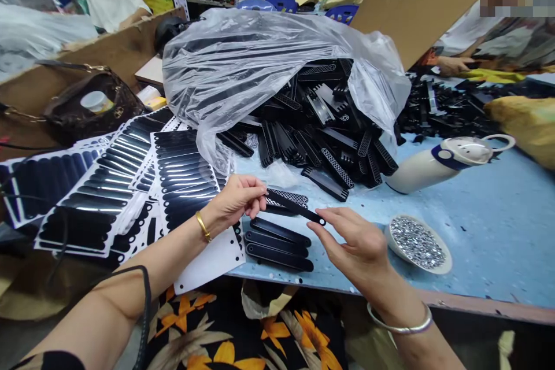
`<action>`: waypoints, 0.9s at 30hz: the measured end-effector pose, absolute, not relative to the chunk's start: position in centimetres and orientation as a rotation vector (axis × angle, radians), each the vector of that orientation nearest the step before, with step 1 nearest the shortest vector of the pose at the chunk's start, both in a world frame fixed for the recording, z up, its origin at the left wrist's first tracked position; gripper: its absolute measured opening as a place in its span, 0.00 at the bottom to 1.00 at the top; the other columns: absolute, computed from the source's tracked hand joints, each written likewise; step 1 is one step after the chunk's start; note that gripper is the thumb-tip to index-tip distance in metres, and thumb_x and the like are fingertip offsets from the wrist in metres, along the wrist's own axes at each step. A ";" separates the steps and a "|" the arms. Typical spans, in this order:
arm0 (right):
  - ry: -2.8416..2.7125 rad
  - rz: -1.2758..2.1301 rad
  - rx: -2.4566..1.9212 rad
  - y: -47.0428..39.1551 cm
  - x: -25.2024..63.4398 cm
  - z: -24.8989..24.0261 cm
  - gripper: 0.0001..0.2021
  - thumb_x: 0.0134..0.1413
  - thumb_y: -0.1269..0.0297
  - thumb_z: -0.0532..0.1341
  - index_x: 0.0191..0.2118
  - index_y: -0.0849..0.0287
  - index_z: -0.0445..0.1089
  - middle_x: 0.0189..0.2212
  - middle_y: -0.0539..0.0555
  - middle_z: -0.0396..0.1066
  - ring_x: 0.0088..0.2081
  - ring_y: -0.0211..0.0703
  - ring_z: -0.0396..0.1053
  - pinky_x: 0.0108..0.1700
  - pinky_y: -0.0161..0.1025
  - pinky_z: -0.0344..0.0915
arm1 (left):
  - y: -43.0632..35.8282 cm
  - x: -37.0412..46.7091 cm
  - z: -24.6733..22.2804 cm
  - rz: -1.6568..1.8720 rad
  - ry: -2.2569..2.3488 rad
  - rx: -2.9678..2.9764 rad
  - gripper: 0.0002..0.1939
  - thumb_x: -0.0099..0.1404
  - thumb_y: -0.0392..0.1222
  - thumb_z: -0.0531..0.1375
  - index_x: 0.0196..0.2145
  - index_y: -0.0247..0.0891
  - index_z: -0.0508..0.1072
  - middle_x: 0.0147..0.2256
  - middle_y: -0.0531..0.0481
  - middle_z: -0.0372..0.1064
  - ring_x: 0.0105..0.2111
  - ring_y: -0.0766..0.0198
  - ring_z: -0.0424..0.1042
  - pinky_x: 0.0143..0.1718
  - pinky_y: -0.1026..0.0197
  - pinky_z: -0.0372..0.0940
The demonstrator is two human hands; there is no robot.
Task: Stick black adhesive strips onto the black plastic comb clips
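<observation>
Between my two hands a thin black strip (295, 206) with a small hole near its right end is held at a slant. My left hand (243, 199) pinches the left end, fingers closed. At the other end, the thumb and forefinger of my right hand (353, 237) grip the strip. Just behind it lie black pieces with a mesh-patterned face (288, 195). Several smooth black handle-shaped pieces (280, 254) rest below it on the blue table. White backing sheets of glossy black strips (184, 165) overlap to the left of my left hand.
A clear plastic bag (243, 52) spills black toothed pieces (321, 144) across the table. On the right are a white bottle (422, 167) and a bowl (446, 266) of small shiny bits. A brown handbag (91, 104) sits left. Other people (459, 63) are at the back.
</observation>
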State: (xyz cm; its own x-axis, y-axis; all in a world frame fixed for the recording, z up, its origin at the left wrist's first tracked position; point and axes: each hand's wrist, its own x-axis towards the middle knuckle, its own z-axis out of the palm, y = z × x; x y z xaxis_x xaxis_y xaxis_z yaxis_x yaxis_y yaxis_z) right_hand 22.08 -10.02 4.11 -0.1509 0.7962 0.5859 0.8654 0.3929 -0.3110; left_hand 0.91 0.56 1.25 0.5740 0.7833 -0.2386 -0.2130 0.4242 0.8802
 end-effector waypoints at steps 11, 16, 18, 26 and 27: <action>-2.035 0.115 -1.364 -8.6 22.4 2.2 0.07 0.58 0.66 0.60 0.39 0.54 0.76 0.28 0.54 0.75 0.30 0.43 0.73 0.32 0.39 0.71 | 1.2 0.1 0.7 0.653 0.682 0.837 0.11 0.55 0.41 0.65 0.24 0.31 0.68 0.18 0.49 0.71 0.11 0.72 0.65 0.10 0.72 0.52; -2.016 0.055 -1.420 -8.1 22.7 2.0 0.06 0.57 0.63 0.61 0.33 0.56 0.75 0.25 0.53 0.74 0.27 0.42 0.73 0.29 0.38 0.70 | 1.7 0.0 0.6 0.679 0.922 1.065 0.07 0.59 0.37 0.63 0.30 0.28 0.73 0.17 0.52 0.69 0.09 0.75 0.60 0.10 0.72 0.51; -1.991 0.049 -1.462 -8.3 23.2 2.3 0.07 0.57 0.61 0.61 0.31 0.55 0.74 0.24 0.53 0.73 0.26 0.41 0.72 0.27 0.37 0.69 | 2.0 -0.4 0.7 0.722 1.074 1.181 0.06 0.60 0.35 0.61 0.32 0.28 0.74 0.17 0.54 0.68 0.09 0.76 0.59 0.11 0.71 0.51; -1.621 0.209 -1.759 -9.3 26.1 2.0 0.12 0.51 0.52 0.66 0.36 0.54 0.77 0.31 0.52 0.78 0.26 0.43 0.73 0.30 0.40 0.72 | 1.2 -1.8 1.0 0.437 0.735 1.906 0.06 0.57 0.38 0.62 0.29 0.33 0.79 0.19 0.53 0.67 0.19 0.71 0.62 0.21 0.69 0.55; -1.581 0.260 -1.779 -9.3 26.3 1.5 0.12 0.50 0.52 0.66 0.35 0.54 0.77 0.29 0.52 0.78 0.25 0.43 0.74 0.29 0.41 0.72 | 0.9 -1.7 0.9 0.406 0.699 1.975 0.07 0.58 0.38 0.62 0.30 0.34 0.80 0.20 0.52 0.69 0.20 0.70 0.63 0.23 0.69 0.56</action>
